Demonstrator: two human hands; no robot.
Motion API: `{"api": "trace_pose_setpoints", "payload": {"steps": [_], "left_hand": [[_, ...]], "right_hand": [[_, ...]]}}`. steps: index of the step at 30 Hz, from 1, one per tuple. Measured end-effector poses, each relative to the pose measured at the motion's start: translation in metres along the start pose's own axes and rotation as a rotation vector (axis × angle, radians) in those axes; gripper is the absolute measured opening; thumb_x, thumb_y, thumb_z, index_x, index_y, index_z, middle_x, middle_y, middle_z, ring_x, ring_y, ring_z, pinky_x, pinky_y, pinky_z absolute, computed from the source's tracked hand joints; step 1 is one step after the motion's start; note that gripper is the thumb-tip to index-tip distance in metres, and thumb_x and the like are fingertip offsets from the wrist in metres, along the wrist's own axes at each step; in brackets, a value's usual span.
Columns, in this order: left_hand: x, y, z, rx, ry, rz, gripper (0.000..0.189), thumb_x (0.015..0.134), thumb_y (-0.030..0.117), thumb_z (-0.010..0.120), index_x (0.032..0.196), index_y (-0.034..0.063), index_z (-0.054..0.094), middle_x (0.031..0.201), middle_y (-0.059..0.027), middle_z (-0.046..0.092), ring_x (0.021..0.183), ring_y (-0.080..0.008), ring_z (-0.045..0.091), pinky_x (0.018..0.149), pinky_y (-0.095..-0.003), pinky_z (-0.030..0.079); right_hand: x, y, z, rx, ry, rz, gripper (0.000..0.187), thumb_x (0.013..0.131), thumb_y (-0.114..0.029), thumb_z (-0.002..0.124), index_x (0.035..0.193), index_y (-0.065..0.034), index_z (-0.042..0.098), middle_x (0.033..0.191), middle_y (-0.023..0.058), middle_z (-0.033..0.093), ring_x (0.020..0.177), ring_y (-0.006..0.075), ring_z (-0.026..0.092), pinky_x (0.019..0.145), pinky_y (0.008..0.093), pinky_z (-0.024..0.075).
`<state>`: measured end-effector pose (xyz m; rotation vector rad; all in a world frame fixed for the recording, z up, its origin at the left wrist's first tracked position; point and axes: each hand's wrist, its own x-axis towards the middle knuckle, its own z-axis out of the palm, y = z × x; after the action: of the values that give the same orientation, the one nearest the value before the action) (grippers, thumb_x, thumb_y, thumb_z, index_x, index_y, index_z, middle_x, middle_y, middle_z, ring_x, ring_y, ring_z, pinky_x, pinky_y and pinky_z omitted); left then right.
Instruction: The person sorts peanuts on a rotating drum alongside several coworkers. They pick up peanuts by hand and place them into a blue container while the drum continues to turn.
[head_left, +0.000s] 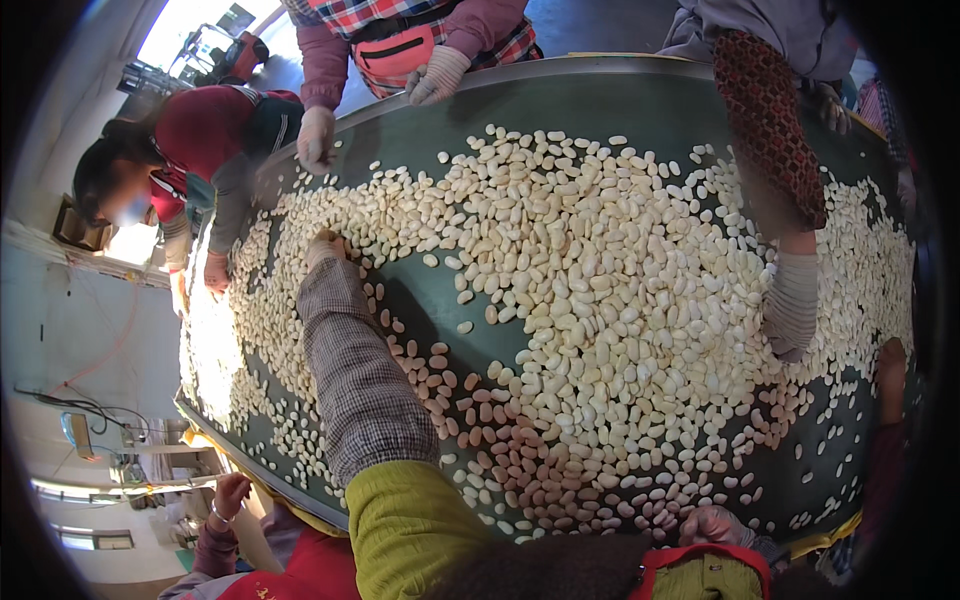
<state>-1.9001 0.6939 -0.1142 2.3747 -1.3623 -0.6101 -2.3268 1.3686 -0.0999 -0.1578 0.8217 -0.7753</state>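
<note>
My left arm, in a green sleeve and a checked sleeve cover, reaches far across the table. My left hand is down among pale beans near the far left; its fingers are mostly hidden, so any grip is unclear. Close to the near edge lies my right hand, apparently gloved, beside scattered beans. Its fingers look curled, and whether they hold anything is hidden. Between the hands a thick heap of large white beans covers the dark green tabletop.
Across the table, a person's gloved hands are at the far edge. Another person's gloved hand reaches into the heap from the right. At left, a leaning person's hand touches beans. A metal rim borders the table.
</note>
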Motion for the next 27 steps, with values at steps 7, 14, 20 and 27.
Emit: {"api": "trace_pose_setpoints", "payload": {"steps": [7, 14, 20, 27], "left_hand": [[-0.107, -0.035, -0.027, -0.218, 0.08, -0.265, 0.025, 0.09, 0.017, 0.054, 0.112, 0.0071, 0.059, 0.104, -0.0134, 0.064, 0.086, -0.0225, 0.061, 0.077, -0.0354, 0.049], [-0.191, -0.023, -0.017, -0.799, -0.444, 0.171, 0.01, 0.087, 0.013, 0.058, 0.096, 0.0073, 0.059, 0.075, -0.0017, 0.057, 0.056, -0.0088, 0.049, 0.044, -0.0208, 0.041], [-0.417, 0.032, 0.059, -1.632, -1.144, 0.182, 0.016, 0.088, 0.023, 0.063, 0.093, 0.0086, 0.057, 0.078, -0.0008, 0.059, 0.055, -0.0036, 0.05, 0.045, -0.0162, 0.047], [-0.643, 0.029, 0.069, -0.937, -1.601, 0.261, 0.021, 0.093, 0.021, 0.05, 0.106, 0.0049, 0.054, 0.102, -0.0072, 0.056, 0.08, -0.0118, 0.055, 0.069, -0.0237, 0.047]], "right_hand": [[-0.025, -0.006, -0.014, -0.012, -0.04, -0.081, 0.047, 0.09, -0.049, 0.051, 0.094, -0.0033, 0.059, 0.064, 0.0023, 0.047, 0.059, 0.0101, 0.041, 0.055, 0.0253, 0.0364], [-0.051, -0.014, -0.018, 0.265, -0.102, -0.106, 0.042, 0.09, -0.049, 0.051, 0.096, -0.0081, 0.055, 0.063, -0.0025, 0.039, 0.053, 0.0074, 0.035, 0.048, 0.0211, 0.0312], [-0.059, -0.018, -0.025, 0.475, -0.2, -0.115, 0.033, 0.094, -0.042, 0.048, 0.1, -0.0108, 0.056, 0.071, -0.0009, 0.042, 0.058, 0.0092, 0.038, 0.052, 0.0218, 0.0341], [-0.087, -0.018, -0.043, 0.587, -0.04, -0.042, 0.039, 0.093, -0.042, 0.048, 0.112, -0.0102, 0.057, 0.097, 0.0068, 0.06, 0.091, 0.0197, 0.056, 0.078, 0.0343, 0.0483]]}}
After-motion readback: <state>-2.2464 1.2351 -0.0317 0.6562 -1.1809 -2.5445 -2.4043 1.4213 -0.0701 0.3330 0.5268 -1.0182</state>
